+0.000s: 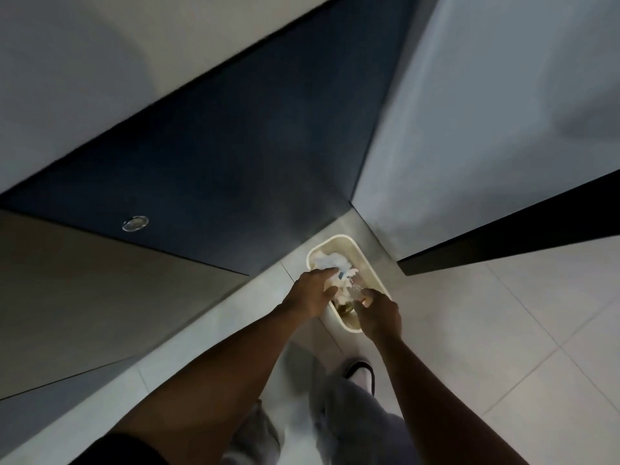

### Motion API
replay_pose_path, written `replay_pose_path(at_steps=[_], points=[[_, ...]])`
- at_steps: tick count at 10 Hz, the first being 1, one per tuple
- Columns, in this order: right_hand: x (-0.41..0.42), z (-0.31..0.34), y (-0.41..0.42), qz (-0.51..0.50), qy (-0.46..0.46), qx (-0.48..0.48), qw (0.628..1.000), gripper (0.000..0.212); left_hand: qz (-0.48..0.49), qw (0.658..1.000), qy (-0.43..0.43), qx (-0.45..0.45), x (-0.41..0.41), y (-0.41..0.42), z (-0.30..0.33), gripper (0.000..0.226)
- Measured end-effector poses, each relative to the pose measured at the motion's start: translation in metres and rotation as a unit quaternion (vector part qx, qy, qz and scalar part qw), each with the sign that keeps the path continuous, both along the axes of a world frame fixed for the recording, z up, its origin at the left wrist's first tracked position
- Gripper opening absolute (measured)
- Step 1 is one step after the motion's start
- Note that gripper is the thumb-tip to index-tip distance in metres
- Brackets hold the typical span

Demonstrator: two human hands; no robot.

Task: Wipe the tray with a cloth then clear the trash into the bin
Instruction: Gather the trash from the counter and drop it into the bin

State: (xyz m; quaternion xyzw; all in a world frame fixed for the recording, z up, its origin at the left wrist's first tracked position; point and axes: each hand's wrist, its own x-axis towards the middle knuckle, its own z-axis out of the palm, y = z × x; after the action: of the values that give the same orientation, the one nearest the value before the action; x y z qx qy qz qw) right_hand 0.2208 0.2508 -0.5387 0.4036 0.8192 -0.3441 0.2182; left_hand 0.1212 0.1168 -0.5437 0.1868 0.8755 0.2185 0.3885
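Note:
A cream rectangular bin (335,241) stands on the floor in the corner, holding white crumpled paper (330,261). My left hand (310,292) reaches over the bin's left rim, with forefinger and thumb pinching a wad of crumpled paper (335,282). My right hand (379,313) hovers over the bin's near end, its fingers curled round a clear plastic bottle (356,289) with a blue cap (341,275). The picture is blurred. No tray or cloth is in view.
A dark blue cabinet front (235,156) with a round metal knob (135,223) rises to the left of the bin. A pale panel (486,129) with a black base stands to the right. My feet and grey trousers (352,407) are on the tiled floor (503,330).

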Motion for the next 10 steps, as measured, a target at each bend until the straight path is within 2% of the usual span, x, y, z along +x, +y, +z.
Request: replay_pose_path(at_steps=[1, 3, 4, 5, 6, 8, 10], points=[[-0.002, 0.041, -0.001, 0.013, 0.017, -0.002, 1.0, 0.034, 0.008, 1.0, -0.014, 0.003, 0.004, -0.007, 0.034, 0.05], [-0.014, 0.142, 0.016, 0.059, 0.049, 0.02, 0.997, 0.029, 0.004, 0.993, -0.078, 0.092, -0.01, 0.008, 0.123, 0.056], [-0.017, 0.168, 0.032, 0.066, 0.07, 0.03, 0.995, 0.028, 0.047, 0.991, -0.072, 0.107, -0.016, 0.018, 0.134, 0.056], [-0.017, 0.181, 0.04, 0.074, 0.077, 0.04, 0.994, 0.028, 0.063, 0.989, -0.098, 0.092, -0.012, 0.02, 0.133, 0.043], [-0.02, 0.175, 0.042, 0.081, 0.092, 0.038, 0.992, 0.026, -0.04, 0.999, -0.026, 0.026, -0.014, 0.013, 0.106, 0.05], [-0.018, 0.115, 0.044, 0.06, 0.112, 0.033, 0.991, 0.023, -0.052, 0.998, -0.046, 0.008, -0.011, 0.02, 0.04, 0.051], [-0.015, 0.06, 0.04, 0.061, 0.078, 0.013, 0.995, 0.023, -0.074, 0.993, -0.08, -0.044, -0.001, 0.014, -0.019, 0.049]])
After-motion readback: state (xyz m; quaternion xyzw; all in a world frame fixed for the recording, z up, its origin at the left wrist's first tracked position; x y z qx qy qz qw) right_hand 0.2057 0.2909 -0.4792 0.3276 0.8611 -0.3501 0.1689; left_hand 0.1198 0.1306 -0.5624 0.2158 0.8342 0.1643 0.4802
